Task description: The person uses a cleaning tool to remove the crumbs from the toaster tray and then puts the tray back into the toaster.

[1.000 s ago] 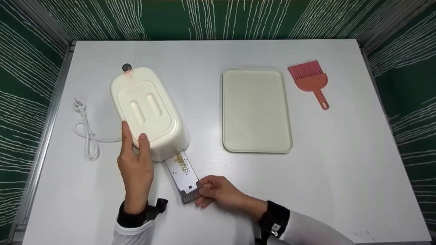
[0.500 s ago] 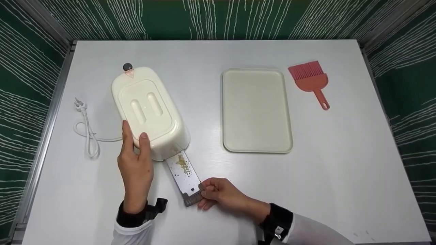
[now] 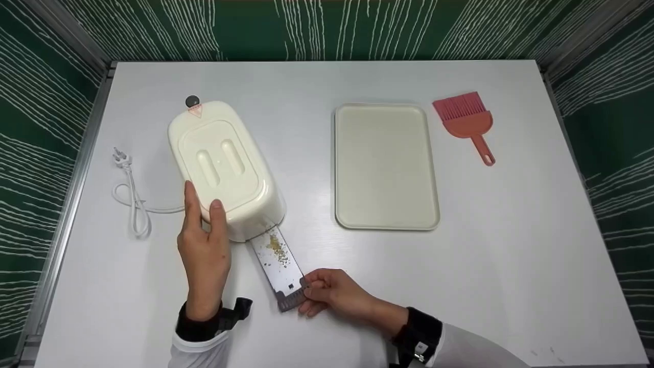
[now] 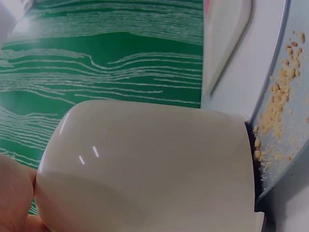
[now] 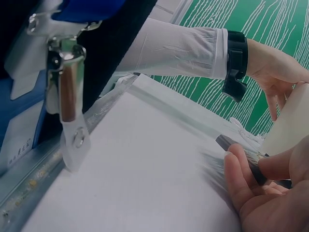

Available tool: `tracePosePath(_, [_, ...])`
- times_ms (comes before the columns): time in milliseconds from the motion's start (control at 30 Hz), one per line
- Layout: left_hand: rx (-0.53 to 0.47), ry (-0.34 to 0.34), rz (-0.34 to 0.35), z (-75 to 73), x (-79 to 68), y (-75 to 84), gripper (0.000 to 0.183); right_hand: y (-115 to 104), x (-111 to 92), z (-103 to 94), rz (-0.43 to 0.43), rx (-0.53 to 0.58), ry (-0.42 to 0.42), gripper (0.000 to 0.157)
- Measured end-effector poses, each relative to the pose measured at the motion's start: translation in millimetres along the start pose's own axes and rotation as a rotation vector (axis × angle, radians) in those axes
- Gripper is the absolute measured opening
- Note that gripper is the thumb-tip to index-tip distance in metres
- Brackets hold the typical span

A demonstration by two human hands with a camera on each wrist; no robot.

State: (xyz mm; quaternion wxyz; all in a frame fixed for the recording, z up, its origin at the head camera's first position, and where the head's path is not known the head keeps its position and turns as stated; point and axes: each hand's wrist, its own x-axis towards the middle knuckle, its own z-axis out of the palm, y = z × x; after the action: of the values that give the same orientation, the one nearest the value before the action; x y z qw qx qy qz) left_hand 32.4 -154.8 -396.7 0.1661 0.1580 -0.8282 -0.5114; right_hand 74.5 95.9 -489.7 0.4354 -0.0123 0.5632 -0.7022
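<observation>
A cream toaster (image 3: pixel 219 153) with a closed lid lies at a slant on the white table. My left hand (image 3: pixel 207 255) holds its near left corner, thumb at the near end and fingers along the left side. From the toaster's near end a metal crumb tray (image 3: pixel 280 275) sticks out, its inner part hidden inside. Tan crumbs (image 3: pixel 276 246) are scattered over it and show large beside the toaster wall in the left wrist view. My right hand (image 3: pixel 340 292) pinches the tray's dark grey handle (image 3: pixel 291 300) between thumb and fingers; the right wrist view shows this grip.
A flat pale rectangular tray (image 3: pixel 386 166) lies right of the toaster. Further right is a small red brush (image 3: pixel 467 124), bristles toward the back. At the left a white cord (image 3: pixel 135 209) with a plug lies on the table (image 3: pixel 485 266). Green walls border the table.
My right hand has drawn the crumb tray slightly further out, toward the near right. The left hand stays on the toaster's corner; the toaster has hardly shifted.
</observation>
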Motion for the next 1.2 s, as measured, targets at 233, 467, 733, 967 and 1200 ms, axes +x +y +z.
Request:
tracePosePath(233, [-0.005,0.000,0.001,0.4,0.2,0.7,0.066,1.6,-7.3,-3.9,-0.005,0.001,-0.013,0.022])
tracePosePath(467, [-0.011,-0.004,0.018,1.4,0.4,-0.2,0.066,3.0,-15.1,-6.8,-0.010,-0.015,-0.031,0.023])
tracePosePath(733, [0.004,0.002,0.018,1.2,0.3,-1.7,0.066,5.5,-23.8,-8.8,0.004,0.010,-0.031,0.021])
tracePosePath(967, [-0.010,-0.004,0.028,1.4,0.6,-1.6,0.066,7.3,-28.9,-11.0,-0.007,0.020,-0.038,0.023])
tracePosePath(1200, [-0.006,0.011,0.022,0.6,0.0,-2.8,0.065,7.9,-33.9,-12.4,0.001,0.019,-0.024,0.023])
